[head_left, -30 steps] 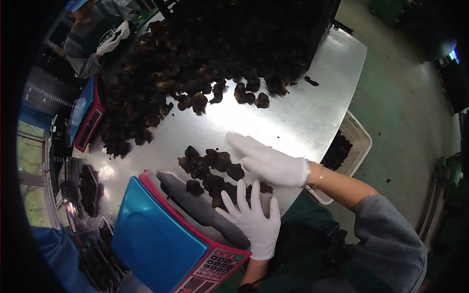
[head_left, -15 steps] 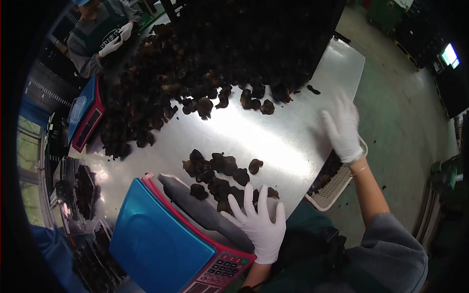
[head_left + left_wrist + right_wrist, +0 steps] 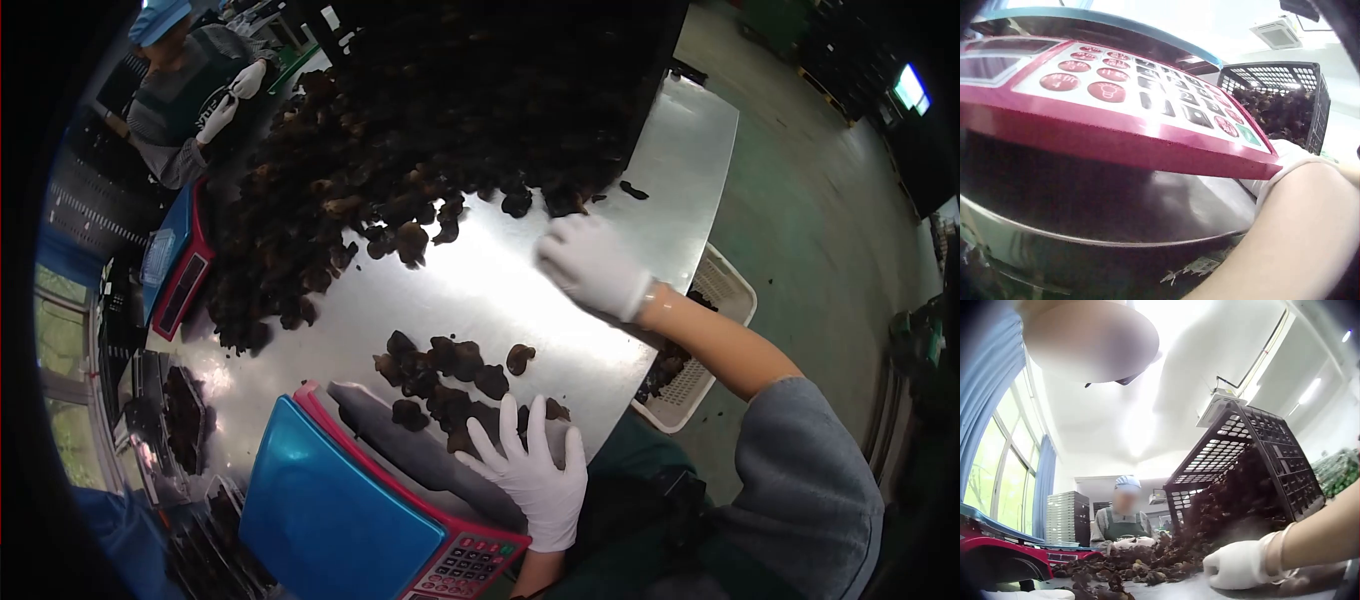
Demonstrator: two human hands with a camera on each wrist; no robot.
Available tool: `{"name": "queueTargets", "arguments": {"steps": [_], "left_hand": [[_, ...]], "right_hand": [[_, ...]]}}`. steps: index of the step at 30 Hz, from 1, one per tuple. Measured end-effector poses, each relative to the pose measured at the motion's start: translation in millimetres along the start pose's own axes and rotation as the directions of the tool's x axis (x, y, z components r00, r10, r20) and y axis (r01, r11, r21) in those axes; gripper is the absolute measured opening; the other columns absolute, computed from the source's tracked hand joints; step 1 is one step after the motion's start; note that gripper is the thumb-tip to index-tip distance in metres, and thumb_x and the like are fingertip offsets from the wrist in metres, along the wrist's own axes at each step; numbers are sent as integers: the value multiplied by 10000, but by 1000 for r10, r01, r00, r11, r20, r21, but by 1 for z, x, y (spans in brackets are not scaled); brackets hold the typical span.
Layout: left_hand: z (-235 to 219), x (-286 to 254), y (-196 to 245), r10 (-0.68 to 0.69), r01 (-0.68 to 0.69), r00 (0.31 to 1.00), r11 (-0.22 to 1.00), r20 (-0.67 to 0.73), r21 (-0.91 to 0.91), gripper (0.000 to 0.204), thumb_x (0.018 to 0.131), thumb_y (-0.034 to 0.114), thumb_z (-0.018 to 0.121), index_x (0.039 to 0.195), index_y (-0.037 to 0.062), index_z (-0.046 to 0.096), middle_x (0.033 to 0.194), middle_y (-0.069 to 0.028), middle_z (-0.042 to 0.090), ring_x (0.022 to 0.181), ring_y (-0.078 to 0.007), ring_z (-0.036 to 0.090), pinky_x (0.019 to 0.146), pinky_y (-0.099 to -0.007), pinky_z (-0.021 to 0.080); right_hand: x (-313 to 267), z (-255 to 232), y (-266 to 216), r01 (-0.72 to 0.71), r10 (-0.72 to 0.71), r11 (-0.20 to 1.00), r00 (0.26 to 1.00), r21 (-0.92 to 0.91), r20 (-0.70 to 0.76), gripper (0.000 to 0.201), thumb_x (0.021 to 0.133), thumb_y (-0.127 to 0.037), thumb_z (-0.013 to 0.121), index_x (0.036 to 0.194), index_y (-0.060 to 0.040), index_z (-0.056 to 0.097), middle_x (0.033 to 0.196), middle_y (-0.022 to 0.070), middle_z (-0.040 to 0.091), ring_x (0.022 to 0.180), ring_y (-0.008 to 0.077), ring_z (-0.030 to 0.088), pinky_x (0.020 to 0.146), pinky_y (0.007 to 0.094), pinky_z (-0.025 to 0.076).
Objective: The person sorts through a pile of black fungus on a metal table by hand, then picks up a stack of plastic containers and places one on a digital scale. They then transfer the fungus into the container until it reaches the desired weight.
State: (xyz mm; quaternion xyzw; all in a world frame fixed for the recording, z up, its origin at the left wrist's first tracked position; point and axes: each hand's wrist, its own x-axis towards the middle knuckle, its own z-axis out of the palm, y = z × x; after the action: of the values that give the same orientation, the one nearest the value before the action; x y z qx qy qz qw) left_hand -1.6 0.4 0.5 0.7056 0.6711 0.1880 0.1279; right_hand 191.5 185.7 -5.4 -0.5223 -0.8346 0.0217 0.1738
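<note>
My gloved right hand [image 3: 595, 268] is over the metal table, close to the front edge of a big heap of dark wood ear mushrooms [image 3: 400, 160]. Its fingers are curled under in a loose fist, also in the right wrist view; what they grip is hidden beneath the glove. My gloved left hand [image 3: 535, 485] lies with spread fingers at the near side of a small group of wood ear pieces [image 3: 450, 405], fingertips right at them. Beside that hand stands a red and blue weighing scale [image 3: 340, 500], its keypad [image 3: 1166, 94] large in the left wrist view.
A black crate [image 3: 1272, 450] lies tipped with mushrooms spilling out. A white basket [image 3: 735, 285] with dark pieces sits beyond the table's right edge. Another scale [image 3: 175, 250] and a gloved person [image 3: 195, 95] are at far left. Clear boxes [image 3: 180, 430] hold more pieces.
My right hand swung out right near the basket, then came back left to the heap's edge, fingers now curled. Loose pieces there no longer show. The left hand stays nearly still.
</note>
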Motion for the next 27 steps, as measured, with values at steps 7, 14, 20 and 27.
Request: {"name": "queueTargets", "arguments": {"steps": [7,14,20,27], "left_hand": [[0,-1,0,12,-12,1000,1000,18,15,552,786,288,716,1314,169,606,1478,-83,416,1443,-464,180,1139,-717,56],[1,0,0,13,-13,1000,999,10,49,535,809,327,701,1308,160,611,1466,-103,423,1423,-498,213,1108,-760,77],[3,0,2,7,-7,1000,998,-8,66,537,807,334,704,1308,162,618,1469,-100,425,1418,-497,229,1108,-760,87],[3,0,1,16,-15,1000,997,-13,74,547,805,337,705,1317,167,610,1465,-100,430,1419,-496,229,1104,-763,93]], "right_hand": [[-82,-48,82,-480,442,865,866,-144,-235,193,862,-196,662,999,-66,621,1088,149,598,1036,361,557,883,455,449],[-27,-8,75,-346,334,938,882,25,-331,388,830,-321,687,1115,-59,655,1180,132,609,1121,341,547,1004,405,421],[0,-14,63,-380,396,916,909,127,-128,319,840,-303,667,1048,-61,669,1027,98,625,1028,297,562,962,394,436],[-41,-26,81,-504,440,827,856,-249,-273,139,892,-234,615,918,-97,614,934,116,613,929,316,598,811,438,468]]}}
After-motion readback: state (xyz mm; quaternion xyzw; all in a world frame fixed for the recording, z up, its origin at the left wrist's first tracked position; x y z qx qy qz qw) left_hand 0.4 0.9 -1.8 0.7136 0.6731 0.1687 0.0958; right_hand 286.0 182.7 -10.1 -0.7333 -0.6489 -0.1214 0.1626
